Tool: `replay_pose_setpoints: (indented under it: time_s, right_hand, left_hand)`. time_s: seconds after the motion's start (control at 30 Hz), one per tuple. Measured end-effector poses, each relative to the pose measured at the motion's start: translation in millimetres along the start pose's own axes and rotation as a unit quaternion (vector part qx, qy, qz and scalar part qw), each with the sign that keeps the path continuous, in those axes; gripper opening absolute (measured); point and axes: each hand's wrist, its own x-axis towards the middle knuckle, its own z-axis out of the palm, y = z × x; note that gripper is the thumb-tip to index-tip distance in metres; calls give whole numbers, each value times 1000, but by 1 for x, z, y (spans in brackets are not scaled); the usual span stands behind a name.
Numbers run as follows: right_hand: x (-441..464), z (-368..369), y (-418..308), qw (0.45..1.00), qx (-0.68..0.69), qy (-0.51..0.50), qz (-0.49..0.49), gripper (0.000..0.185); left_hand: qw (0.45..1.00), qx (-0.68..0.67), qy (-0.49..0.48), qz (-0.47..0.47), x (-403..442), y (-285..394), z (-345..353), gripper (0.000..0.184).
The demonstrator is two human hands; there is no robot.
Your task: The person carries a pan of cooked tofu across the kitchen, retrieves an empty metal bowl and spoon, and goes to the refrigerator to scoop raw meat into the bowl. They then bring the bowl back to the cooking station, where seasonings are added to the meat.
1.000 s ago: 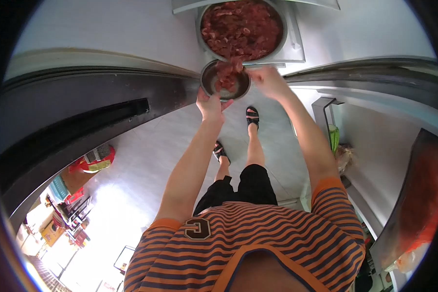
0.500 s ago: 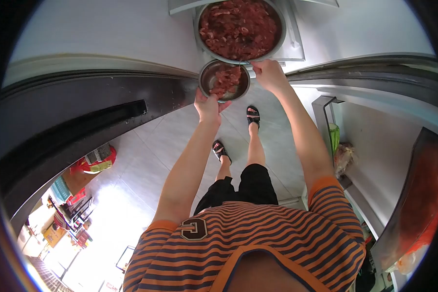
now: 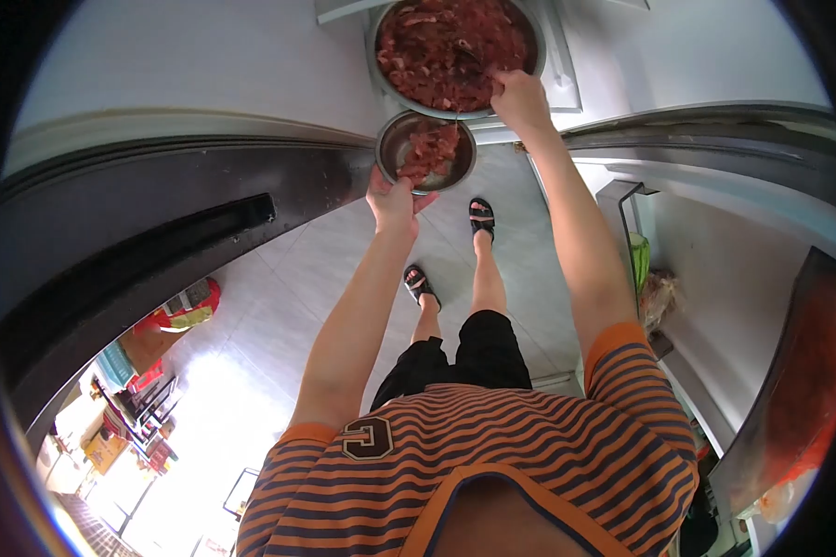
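My left hand (image 3: 395, 200) grips a small metal bowl (image 3: 389, 174) from below and at its near rim. Some pieces of raw meat (image 3: 432, 151) lie in this bowl. Just beyond it stands a larger metal bowl (image 3: 377, 78) heaped with sliced raw meat (image 3: 437, 46). My right hand (image 3: 522, 100) is over the large bowl's right near rim, its fingers closed round what looks like a spoon (image 3: 471, 54). Meat partly hides the spoon's dark end.
The large bowl rests inside an open fridge, on a pale shelf (image 3: 560, 65). A dark-edged door (image 3: 158, 186) stands open at left, another door (image 3: 724, 241) with bagged items (image 3: 659, 297) at right. My sandalled feet (image 3: 481, 215) are on grey floor tiles (image 3: 316, 269).
My right hand has moved from between the two bowls up over the large bowl, with the spoon now in its meat. The small bowl in my left hand has barely moved.
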Motion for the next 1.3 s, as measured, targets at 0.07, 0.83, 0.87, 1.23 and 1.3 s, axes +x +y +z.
replay_pose_setpoints:
  time_s: [0.07, 0.83, 0.87, 1.23, 1.3]
  right_hand:
    - [-5, 11, -11, 1000, 20, -8, 8, 23]
    - [-45, -38, -14, 982, 137, -118, 48, 18]
    - [-40, -36, -8, 982, 138, -119, 48, 18]
    - [-28, -4, -7, 996, 70, -42, 31, 25]
    - [-34, -3, -14, 995, 72, -56, 29, 26]
  left_hand:
    - [1000, 8, -25, -4, 5, -7, -5, 52]
    - [999, 5, -38, -5, 2, -2, -6, 45]
    - [999, 11, -36, -4, 2, -1, -6, 45]
    - [999, 14, -29, 12, 0, -3, -7, 41]
    - [1000, 13, -17, 11, 2, -4, -10, 41]
